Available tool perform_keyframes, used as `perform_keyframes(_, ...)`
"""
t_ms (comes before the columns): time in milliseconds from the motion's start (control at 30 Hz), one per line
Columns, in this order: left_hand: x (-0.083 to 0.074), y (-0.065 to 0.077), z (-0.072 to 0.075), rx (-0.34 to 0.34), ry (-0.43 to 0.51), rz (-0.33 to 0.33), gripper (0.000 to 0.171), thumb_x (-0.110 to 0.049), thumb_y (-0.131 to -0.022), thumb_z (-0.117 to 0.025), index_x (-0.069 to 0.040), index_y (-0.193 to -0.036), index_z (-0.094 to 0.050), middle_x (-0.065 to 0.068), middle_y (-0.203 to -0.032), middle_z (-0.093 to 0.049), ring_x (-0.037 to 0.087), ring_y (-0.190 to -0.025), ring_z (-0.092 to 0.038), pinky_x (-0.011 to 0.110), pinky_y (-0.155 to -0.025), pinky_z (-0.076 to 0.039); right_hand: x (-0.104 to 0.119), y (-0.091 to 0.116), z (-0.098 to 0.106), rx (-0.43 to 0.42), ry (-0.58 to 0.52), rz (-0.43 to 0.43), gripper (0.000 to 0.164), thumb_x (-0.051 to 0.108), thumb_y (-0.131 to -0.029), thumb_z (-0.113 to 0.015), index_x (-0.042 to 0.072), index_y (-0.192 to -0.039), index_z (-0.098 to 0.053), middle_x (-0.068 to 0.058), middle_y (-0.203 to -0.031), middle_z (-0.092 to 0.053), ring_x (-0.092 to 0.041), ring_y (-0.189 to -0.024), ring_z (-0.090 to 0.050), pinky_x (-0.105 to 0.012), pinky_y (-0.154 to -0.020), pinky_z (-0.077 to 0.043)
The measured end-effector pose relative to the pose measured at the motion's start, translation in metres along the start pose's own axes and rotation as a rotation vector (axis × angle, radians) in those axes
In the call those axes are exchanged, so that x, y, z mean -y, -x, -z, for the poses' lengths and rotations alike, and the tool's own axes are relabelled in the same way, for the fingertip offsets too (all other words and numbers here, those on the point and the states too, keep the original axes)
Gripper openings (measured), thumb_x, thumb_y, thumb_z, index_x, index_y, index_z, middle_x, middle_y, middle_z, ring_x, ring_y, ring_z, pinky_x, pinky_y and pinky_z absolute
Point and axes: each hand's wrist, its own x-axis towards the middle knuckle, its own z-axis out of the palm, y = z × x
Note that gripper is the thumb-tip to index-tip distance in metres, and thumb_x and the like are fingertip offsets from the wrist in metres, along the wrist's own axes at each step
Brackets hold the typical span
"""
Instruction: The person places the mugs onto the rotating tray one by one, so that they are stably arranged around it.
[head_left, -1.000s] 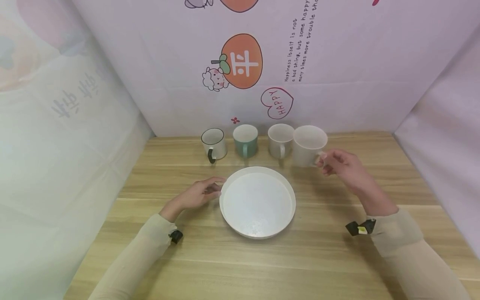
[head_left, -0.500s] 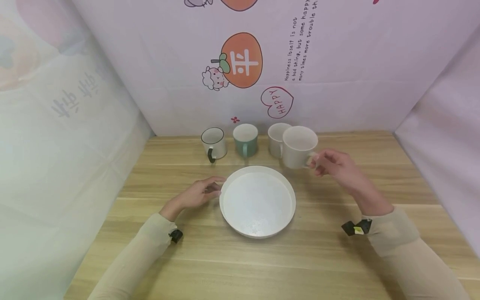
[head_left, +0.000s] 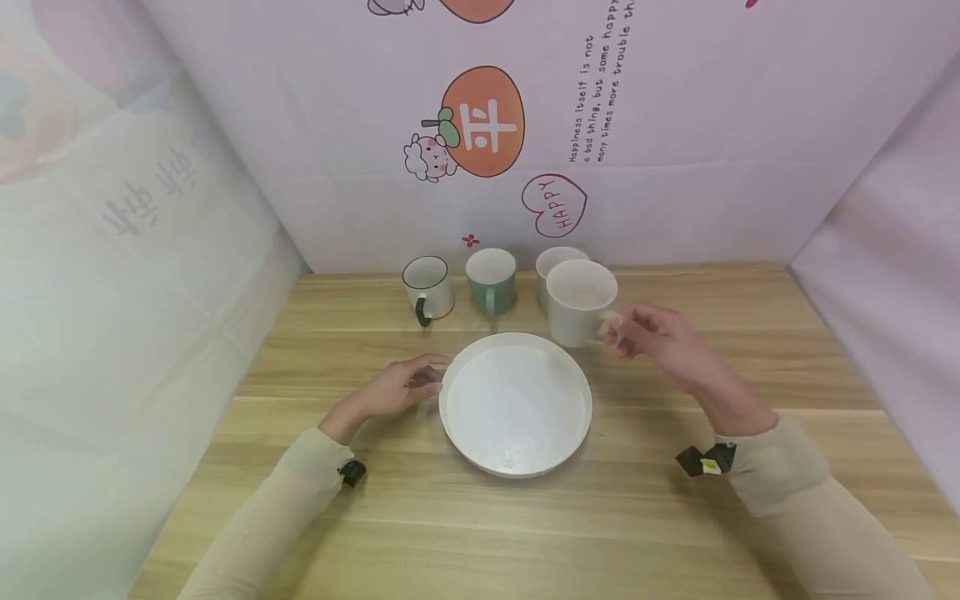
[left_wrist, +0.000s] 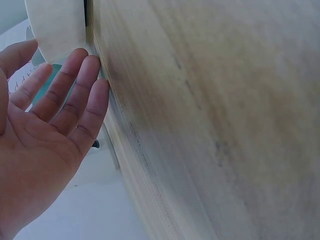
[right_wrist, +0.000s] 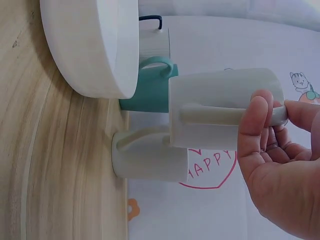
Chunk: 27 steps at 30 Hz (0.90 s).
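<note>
My right hand pinches the handle of a white mug, which hangs upright above the table near the tray's far right rim. In the right wrist view the fingers curl round the mug's handle, and the mug is clear of the wood. A round white tray lies in the middle. My left hand is at its left rim, fingers loosely extended; in the left wrist view that hand shows an open palm with the tray's edge at its fingertips.
Along the back wall stand a white mug with a black rim and handle, a teal mug, and another white mug, partly hidden behind the held one. Printed cloth encloses the wooden table at the back and sides.
The white mug in my right hand has travelled left and slightly toward me, now overlapping the standing white mug in the head view. My left hand and the tray have stayed put.
</note>
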Motion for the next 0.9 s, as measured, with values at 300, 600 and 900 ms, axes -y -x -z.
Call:
perform_keyframes(300,-0.001,0.000,0.001,-0.002,-0.010,-0.007,0.046,-0.024,-0.103,-0.057,-0.016,-0.147,-0.046,0.010,-0.126,-0.069,0.026,-0.119,-0.065,0.044,-0.104,-0.053,0.003,0.000,-0.009,0.040,0.002,0.015,0.033,0.025,-0.105,-0.051,-0.006,-0.105,-0.062,-0.001,-0.095,-0.067,-0.022,-0.081,-0.067,-0.031,-0.075,-0.061)
perform_keyframes(600,0.001,0.000,0.000,-0.003,-0.015,0.013,0.047,-0.022,-0.102,-0.058,-0.019,-0.147,-0.047,0.010,-0.124,-0.070,0.023,-0.116,-0.066,0.042,-0.101,-0.054,0.006,-0.004,-0.024,0.092,-0.016,0.010,0.027,0.023,-0.104,-0.054,-0.002,-0.104,-0.062,-0.011,-0.098,-0.068,-0.022,-0.080,-0.066,-0.036,-0.076,-0.061)
perform_keyframes(900,-0.002,0.002,0.001,0.000,-0.016,-0.011,0.046,-0.023,-0.102,-0.057,-0.018,-0.147,-0.047,0.010,-0.124,-0.070,0.025,-0.117,-0.066,0.045,-0.103,-0.053,0.006,-0.009,-0.043,0.138,-0.034,-0.018,0.027,0.021,-0.104,-0.054,-0.005,-0.108,-0.061,-0.021,-0.105,-0.066,-0.016,-0.080,-0.064,-0.030,-0.076,-0.061)
